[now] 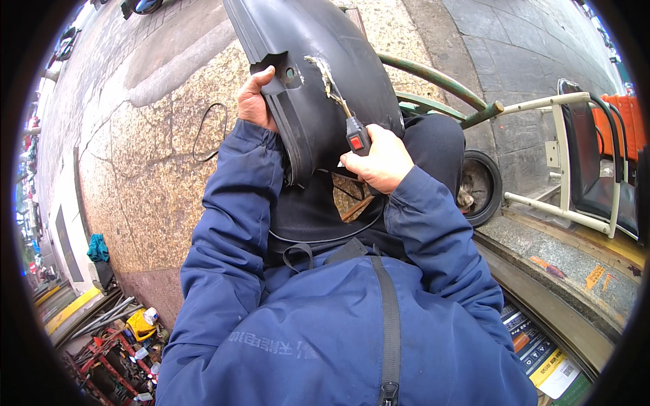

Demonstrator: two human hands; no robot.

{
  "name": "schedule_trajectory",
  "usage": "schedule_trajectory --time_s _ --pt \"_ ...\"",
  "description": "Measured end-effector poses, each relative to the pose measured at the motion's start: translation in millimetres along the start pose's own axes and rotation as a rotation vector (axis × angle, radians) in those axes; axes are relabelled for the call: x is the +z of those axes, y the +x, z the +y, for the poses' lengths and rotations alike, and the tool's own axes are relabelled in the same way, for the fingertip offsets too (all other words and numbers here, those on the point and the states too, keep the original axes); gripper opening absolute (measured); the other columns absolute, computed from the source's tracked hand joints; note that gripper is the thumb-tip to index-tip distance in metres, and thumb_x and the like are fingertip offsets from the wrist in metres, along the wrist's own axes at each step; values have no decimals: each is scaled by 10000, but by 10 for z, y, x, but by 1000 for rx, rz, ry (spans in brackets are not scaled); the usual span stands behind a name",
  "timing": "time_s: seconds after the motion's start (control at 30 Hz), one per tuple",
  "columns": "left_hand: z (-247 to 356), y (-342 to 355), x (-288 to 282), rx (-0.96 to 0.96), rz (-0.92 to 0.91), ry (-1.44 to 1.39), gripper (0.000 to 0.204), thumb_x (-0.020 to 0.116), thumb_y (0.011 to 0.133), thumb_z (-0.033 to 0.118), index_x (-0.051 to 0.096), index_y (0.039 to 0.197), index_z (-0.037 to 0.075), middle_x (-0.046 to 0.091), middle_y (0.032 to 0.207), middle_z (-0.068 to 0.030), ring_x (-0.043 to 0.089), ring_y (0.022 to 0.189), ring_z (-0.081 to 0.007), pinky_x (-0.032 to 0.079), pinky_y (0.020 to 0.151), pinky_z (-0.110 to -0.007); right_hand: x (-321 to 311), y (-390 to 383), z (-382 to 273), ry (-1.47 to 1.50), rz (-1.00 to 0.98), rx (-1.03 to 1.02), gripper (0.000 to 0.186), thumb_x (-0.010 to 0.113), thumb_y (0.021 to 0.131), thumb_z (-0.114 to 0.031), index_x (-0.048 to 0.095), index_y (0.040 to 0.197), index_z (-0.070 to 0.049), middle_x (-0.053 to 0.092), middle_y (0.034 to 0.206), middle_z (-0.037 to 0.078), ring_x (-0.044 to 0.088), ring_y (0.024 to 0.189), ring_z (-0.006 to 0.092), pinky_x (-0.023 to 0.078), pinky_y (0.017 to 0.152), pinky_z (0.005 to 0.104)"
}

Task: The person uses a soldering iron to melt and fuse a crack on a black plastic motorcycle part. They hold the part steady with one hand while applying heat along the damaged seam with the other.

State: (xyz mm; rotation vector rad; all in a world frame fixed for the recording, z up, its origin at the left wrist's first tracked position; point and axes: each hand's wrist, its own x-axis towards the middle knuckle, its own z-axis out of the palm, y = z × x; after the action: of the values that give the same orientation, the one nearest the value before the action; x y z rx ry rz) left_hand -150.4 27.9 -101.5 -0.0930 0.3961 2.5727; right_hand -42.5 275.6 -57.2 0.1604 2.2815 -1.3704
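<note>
A large curved black plastic panel point(352, 74), like a scooter fender, rests over my lap. Across its surface runs a jagged crack with rough, pale material point(322, 73) along it. My left hand point(257, 100) grips the panel's left edge beside a small hole, fingers partly hidden behind it. In my right hand point(383, 161) is a black-handled soldering iron point(357, 134) with a red switch. Its thin metal shaft points up and left, and the tip is at the lower end of the crack. A thin dark cord hangs below the panel.
Green metal tubing point(440, 78) stands behind the panel. A small wheel point(481, 188) lies by my right knee, near a metal-framed chair point(575, 155). A loop of black wire point(208, 132) lies on the speckled stone floor. Tools and a yellow object point(141, 326) crowd the lower left.
</note>
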Motion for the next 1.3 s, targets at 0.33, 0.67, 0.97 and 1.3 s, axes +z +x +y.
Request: schedule_trajectory --time_s 0.33,0.67,0.97,1.3 --pt "5 -5 26 1 7 15 550 597 954 260 507 1401 -49 654 1270 -263 684 1107 -414 550 998 -559 -2 -11 -36 -46 -1 -31 372 815 777 -210 620 998 17 662 853 133 655 730 230 533 680 363" --pt "21 -12 19 -9 19 34 539 607 952 276 536 1367 -61 671 1243 -258 690 1095 -405 554 996 -538 15 -3 -40 -63 15 -47 336 812 800 -172 616 1001 12 657 798 88 648 629 160 541 594 336" --pt "24 -15 23 -2 36 45 528 617 953 291 553 1344 -57 683 1216 -251 704 1061 -397 569 970 -535 -12 -9 -76 -68 20 -36 347 816 785 -206 616 967 11 654 807 106 656 642 177 545 611 347" --pt "22 -18 52 -3 39 45 522 623 949 285 555 1335 -60 691 1195 -244 712 1035 -394 585 942 -534 -29 -13 -115 -66 24 -30 359 819 786 -218 610 967 10 645 785 104 659 637 180 542 613 355"
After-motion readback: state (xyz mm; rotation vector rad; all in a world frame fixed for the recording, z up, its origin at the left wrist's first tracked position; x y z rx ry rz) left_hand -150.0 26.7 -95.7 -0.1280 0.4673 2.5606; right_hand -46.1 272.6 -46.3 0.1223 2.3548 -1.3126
